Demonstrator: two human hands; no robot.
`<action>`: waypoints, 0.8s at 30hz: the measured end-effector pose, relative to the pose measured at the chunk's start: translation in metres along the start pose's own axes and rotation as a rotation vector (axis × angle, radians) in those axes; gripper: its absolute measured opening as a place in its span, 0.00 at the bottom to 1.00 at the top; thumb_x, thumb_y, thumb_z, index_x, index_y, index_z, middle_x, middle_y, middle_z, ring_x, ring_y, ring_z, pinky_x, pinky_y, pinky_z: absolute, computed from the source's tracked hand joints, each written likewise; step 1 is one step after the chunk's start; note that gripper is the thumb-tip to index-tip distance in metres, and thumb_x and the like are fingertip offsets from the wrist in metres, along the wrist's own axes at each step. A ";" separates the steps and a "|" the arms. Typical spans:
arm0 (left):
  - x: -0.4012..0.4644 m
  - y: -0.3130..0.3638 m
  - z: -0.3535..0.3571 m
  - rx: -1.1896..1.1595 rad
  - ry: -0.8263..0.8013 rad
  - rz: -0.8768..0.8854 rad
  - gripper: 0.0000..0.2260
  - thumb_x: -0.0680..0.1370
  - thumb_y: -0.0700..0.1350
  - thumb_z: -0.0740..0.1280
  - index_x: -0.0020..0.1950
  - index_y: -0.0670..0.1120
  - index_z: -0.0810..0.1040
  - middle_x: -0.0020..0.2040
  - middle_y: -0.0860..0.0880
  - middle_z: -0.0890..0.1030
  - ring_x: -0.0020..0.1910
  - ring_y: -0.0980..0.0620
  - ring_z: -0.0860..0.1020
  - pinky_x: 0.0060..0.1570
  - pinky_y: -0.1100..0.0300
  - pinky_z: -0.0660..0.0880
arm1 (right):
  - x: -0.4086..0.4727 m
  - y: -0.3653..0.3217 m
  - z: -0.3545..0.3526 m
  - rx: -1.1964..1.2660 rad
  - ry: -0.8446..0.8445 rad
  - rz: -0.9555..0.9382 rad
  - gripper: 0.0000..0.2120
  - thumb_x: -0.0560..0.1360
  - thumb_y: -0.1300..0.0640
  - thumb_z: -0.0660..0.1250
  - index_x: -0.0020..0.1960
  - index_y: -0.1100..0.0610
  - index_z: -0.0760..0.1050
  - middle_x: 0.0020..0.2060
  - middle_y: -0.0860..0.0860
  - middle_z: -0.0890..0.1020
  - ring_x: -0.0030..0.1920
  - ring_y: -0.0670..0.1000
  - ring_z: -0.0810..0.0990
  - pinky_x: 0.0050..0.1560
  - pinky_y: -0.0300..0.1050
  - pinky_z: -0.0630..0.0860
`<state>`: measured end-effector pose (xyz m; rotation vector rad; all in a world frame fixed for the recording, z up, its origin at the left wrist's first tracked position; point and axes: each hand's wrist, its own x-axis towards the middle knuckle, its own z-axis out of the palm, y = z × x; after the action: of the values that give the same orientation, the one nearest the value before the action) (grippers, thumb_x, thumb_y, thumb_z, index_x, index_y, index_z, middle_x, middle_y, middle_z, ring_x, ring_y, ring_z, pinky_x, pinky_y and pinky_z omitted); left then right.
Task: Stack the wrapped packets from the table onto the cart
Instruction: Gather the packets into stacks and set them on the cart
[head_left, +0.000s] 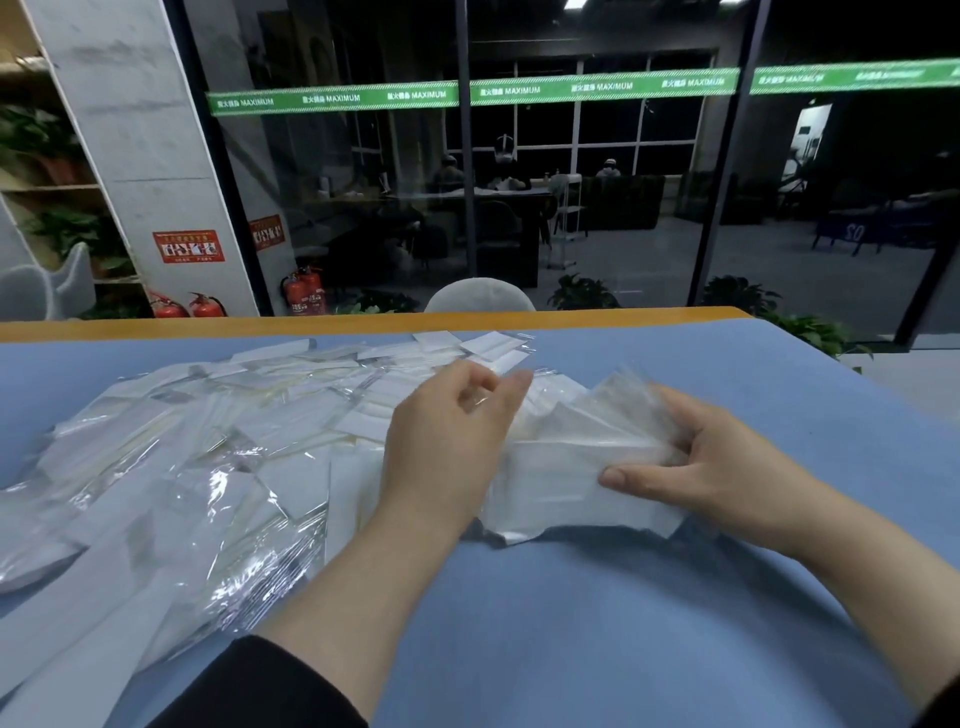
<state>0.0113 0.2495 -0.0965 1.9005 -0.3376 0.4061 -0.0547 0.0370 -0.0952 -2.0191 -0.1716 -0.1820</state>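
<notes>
Packets (171, 467), clear-wrapped, heaped at 9 o'clock on blue table (597, 613). Right hand (722, 467) grips a small stack of packets (561, 467) at centre; left hand (447, 441) pinches its top edge, fingers curled.

Both hands forward, forearms bare below dark sleeves

The left hand (447, 441) shows its back, wrist bent a little, fingers (511, 387) curled loosely with the thumb up near the forefinger; whether they pinch anything cannot be told. The right hand (717, 467) lies palm inward, thumb (631, 475) stretched toward the left hand and pressed on a bundle of packets (561, 467), the other fingers curled behind it. The two hands are close but apart.
</notes>
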 end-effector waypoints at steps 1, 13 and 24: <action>0.003 -0.003 -0.001 -0.018 0.015 -0.057 0.08 0.77 0.59 0.70 0.50 0.55 0.79 0.39 0.54 0.81 0.41 0.55 0.79 0.43 0.56 0.74 | 0.000 0.000 0.001 0.007 -0.016 0.006 0.21 0.70 0.57 0.77 0.61 0.47 0.78 0.51 0.44 0.86 0.52 0.46 0.85 0.57 0.42 0.80; -0.007 -0.005 0.012 -0.307 -0.053 -0.217 0.10 0.83 0.44 0.61 0.42 0.46 0.76 0.37 0.50 0.74 0.36 0.55 0.69 0.40 0.57 0.67 | 0.000 -0.007 -0.002 0.213 0.157 -0.082 0.18 0.70 0.62 0.76 0.57 0.51 0.79 0.46 0.47 0.87 0.45 0.46 0.86 0.42 0.36 0.80; -0.017 0.001 0.020 -0.146 -0.180 -0.142 0.19 0.73 0.68 0.69 0.46 0.53 0.81 0.36 0.56 0.77 0.39 0.59 0.74 0.40 0.63 0.68 | 0.003 0.001 0.011 -0.051 -0.098 -0.001 0.34 0.69 0.56 0.81 0.64 0.34 0.67 0.54 0.39 0.84 0.54 0.43 0.84 0.54 0.36 0.77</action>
<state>-0.0025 0.2307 -0.1096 1.8078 -0.3396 0.1119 -0.0513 0.0462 -0.1005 -2.0798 -0.2314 -0.0889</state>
